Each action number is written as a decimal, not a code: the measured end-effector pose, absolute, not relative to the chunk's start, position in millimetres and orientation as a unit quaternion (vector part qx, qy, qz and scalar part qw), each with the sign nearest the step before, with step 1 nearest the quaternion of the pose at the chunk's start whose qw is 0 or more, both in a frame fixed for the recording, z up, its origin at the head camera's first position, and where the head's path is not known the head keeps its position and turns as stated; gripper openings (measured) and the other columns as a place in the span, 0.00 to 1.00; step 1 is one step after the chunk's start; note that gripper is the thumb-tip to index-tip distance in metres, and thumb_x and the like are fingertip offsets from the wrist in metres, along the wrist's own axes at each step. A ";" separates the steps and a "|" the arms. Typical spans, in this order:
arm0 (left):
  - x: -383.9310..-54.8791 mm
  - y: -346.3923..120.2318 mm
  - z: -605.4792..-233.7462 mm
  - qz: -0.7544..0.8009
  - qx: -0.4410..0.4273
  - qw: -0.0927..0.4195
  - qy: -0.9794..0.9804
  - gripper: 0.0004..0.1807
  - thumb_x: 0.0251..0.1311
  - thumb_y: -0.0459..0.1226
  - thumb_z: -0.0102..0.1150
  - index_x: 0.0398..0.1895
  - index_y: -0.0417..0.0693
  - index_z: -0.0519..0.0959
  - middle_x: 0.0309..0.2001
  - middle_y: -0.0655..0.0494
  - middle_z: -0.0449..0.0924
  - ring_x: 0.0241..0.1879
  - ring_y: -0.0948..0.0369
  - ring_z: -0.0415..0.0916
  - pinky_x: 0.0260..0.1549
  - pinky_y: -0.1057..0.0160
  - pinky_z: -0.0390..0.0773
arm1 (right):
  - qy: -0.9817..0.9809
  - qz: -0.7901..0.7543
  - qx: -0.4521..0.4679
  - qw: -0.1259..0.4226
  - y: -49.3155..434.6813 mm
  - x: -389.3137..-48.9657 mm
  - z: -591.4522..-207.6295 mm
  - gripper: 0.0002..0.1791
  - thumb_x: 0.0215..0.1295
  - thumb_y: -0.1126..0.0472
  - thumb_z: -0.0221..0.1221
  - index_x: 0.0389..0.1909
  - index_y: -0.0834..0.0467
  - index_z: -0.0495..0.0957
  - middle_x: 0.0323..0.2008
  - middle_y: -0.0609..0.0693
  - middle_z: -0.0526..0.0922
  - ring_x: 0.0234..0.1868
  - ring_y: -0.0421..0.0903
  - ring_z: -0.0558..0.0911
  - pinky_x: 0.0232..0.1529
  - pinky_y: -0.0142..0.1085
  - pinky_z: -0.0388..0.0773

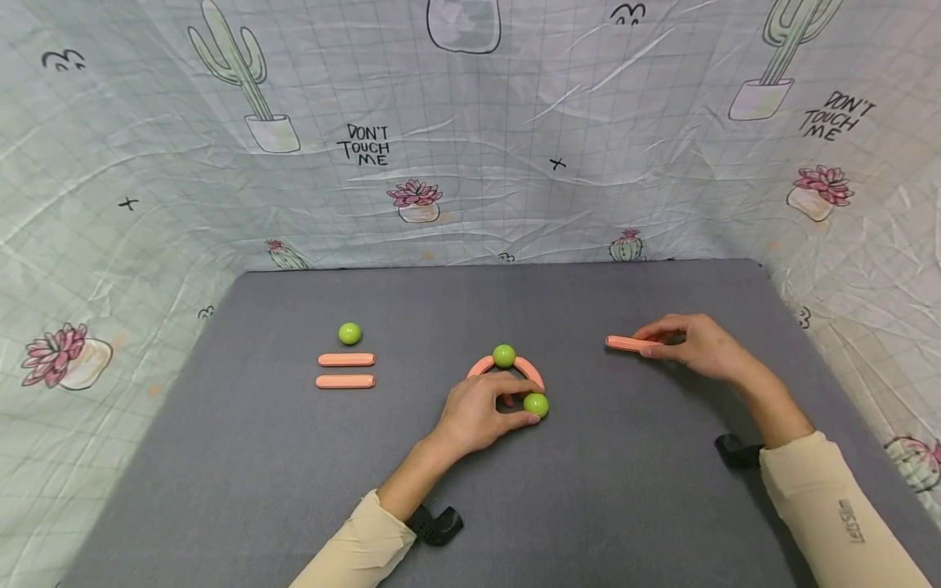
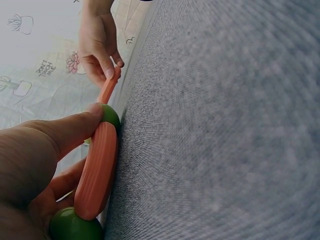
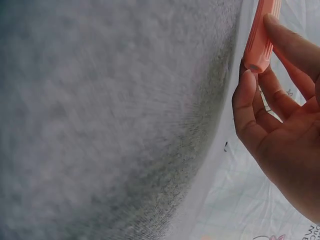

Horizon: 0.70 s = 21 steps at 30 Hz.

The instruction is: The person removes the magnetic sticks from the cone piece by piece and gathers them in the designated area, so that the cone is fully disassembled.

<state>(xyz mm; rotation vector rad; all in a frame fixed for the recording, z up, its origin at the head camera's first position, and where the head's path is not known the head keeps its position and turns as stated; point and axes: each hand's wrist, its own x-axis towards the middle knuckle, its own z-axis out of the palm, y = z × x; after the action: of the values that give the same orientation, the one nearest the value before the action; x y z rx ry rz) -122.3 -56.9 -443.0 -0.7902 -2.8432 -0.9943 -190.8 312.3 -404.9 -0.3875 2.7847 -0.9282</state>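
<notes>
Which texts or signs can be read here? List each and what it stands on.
"DON'T TOUCH ME": patterned sheet, twice in the head view, once in the left wrist view.
"X": same sheet, two in the head view.
"Lets…": right sleeve; remaining letters too small.
Right wrist view: sheet lettering cut off at the corner.
Orange sticks, green balls: no readable text.

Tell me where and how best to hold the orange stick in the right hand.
Probably by its right end, coming from the right, with thumb and fingers across its width: the orange stick is long and slim, leaving its left end free.
</notes>
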 end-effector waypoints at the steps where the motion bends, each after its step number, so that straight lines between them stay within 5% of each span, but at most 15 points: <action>1: -122.2 -57.0 -443.2 -0.319 -0.253 0.013 -0.913 0.20 0.55 0.51 0.78 0.52 0.66 0.88 0.37 0.67 0.86 0.35 0.70 0.80 0.37 0.66 0.79 | 0.938 -0.309 -0.131 0.092 312.9 -192.1 -405.3 0.15 0.68 0.51 0.70 0.53 0.50 0.89 0.50 0.53 0.89 0.45 0.40 0.80 0.42 0.30 0.74; 9: -121.1 -57.6 -442.2 -0.321 -0.249 0.006 -0.914 0.20 0.56 0.51 0.77 0.52 0.67 0.88 0.39 0.68 0.87 0.36 0.70 0.81 0.34 0.68 0.77 | 0.941 -0.295 -0.134 0.102 318.3 -201.4 -408.9 0.15 0.68 0.52 0.70 0.52 0.51 0.89 0.54 0.55 0.89 0.57 0.55 0.82 0.52 0.40 0.74; 21: -122.3 -56.9 -442.3 -0.326 -0.256 0.008 -0.910 0.20 0.56 0.50 0.77 0.53 0.68 0.88 0.45 0.70 0.88 0.38 0.70 0.83 0.36 0.70 0.78 | 0.942 -0.282 -0.142 0.113 322.1 -208.3 -408.8 0.14 0.67 0.54 0.70 0.51 0.53 0.89 0.54 0.57 0.88 0.57 0.56 0.82 0.53 0.46 0.74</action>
<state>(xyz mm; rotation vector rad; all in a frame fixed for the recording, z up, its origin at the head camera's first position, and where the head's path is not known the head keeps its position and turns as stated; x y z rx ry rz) -122.3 -56.9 -442.3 -0.8014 -2.8433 -1.0186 -208.3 322.1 -408.8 -0.4156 2.7635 -0.8287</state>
